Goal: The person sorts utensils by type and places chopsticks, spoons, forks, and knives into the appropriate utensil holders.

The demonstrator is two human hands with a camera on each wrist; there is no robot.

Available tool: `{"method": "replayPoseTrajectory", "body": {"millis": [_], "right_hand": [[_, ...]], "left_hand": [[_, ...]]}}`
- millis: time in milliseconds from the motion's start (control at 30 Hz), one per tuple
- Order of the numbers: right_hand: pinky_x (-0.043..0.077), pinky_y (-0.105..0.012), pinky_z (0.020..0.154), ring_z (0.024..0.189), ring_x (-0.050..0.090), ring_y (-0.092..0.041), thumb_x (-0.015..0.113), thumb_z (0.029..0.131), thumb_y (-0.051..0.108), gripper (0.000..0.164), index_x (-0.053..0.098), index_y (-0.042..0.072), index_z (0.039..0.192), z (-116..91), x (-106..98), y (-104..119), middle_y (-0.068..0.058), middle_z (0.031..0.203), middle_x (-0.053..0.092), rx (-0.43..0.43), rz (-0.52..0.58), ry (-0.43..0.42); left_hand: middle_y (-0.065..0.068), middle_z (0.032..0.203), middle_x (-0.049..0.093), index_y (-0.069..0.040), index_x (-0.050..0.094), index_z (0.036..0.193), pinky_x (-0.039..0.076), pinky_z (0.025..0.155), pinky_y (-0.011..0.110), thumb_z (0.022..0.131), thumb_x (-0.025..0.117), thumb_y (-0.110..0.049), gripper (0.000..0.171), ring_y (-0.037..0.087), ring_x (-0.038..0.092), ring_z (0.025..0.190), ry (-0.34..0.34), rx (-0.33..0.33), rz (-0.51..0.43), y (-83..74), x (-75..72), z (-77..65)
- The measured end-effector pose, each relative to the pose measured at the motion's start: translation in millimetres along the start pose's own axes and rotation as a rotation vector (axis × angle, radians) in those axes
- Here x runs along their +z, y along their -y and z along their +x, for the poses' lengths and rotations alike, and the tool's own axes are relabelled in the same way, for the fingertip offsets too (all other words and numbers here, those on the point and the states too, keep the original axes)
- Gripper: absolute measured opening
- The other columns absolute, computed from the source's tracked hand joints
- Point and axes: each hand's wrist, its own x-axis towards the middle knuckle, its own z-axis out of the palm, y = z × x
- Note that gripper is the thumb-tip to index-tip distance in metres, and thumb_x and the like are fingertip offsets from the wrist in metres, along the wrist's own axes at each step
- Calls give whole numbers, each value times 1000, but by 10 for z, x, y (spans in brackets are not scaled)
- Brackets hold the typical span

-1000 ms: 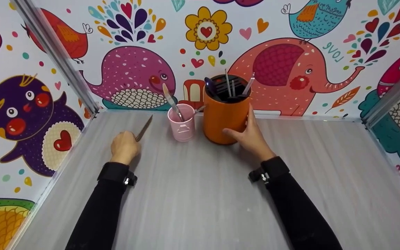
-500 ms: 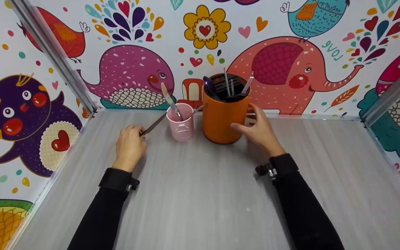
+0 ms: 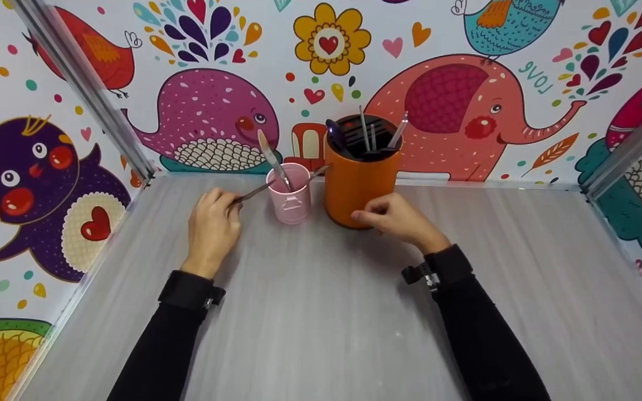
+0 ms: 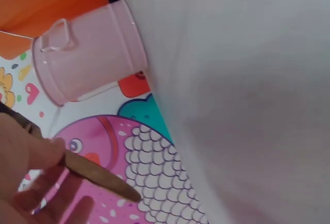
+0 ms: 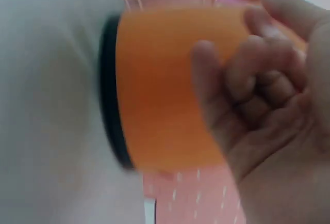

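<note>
My left hand [image 3: 213, 231] pinches a slim knife-like tool by its wooden handle [image 4: 100, 175]. Its thin dark blade [image 3: 253, 192] slopes up to the right, the tip overlapping the rim of a pink toy bucket [image 3: 292, 207]. Inside that bucket leans a silvery brush-like tool with a tan tip [image 3: 268, 147], beside a second thin metal stem [image 3: 315, 174]. My right hand [image 3: 404, 221] is in front of an orange cylindrical utensil holder [image 3: 361, 186], fingers loosely curled around nothing. The right wrist view shows its fingers [image 5: 206, 74] overlapping the holder's side.
The utensil holder has a black slotted top [image 3: 349, 133] with a purple spoon-like piece [image 3: 336, 133] and several thin sticks upright in it. Bucket and holder stand close together on a grey tabletop [image 3: 310, 312], near a printed back wall [image 3: 326, 100].
The left hand's tool has swung toward the bucket, its tip now at the rim. My right hand has left the holder's right side and come to its front, fingers curling in.
</note>
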Motion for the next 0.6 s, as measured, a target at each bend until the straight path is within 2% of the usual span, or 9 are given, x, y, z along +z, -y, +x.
{"method": "replayPoseTrajectory", "body": {"millis": [133,267,367,467,600], "right_hand": [[58,-32,71,77,65,-22,77,105,40,34,85,7,110,60,215,114,-16,91,76,-30,-40,101],[66,-33,82,85,73,-20,76,106,35,32,82,11,126,110,397,173,-9,106,81,-13,-44,102],[68,-37,90,93,77,-22,76,106,32,39,76,10,138,141,547,211,-6,115,81,-15,-15,69],[66,-44,103,111,78,-25,76,107,29,52,66,6,152,172,693,268,-11,134,78,-26,5,26],[51,-50,124,143,66,-30,76,106,32,73,46,6,167,240,863,364,-15,165,59,2,-9,-22]], "left_hand": [[14,102,76,-4,85,113,58,85,49,103,77,-9,13,36,70,97,-40,53,-49,-107,-6,46],[13,105,80,-4,85,114,61,87,47,101,79,-7,15,33,73,98,-108,114,-87,-218,-13,115],[14,107,80,-3,84,114,63,90,46,100,78,-5,15,33,75,100,-154,162,-114,-312,-22,162],[14,108,80,-1,83,114,64,91,44,101,76,-5,15,32,76,100,-184,187,-149,-413,-17,199],[14,108,80,-1,83,114,64,93,42,101,79,-6,14,29,77,100,-223,185,-216,-548,7,255]]}}
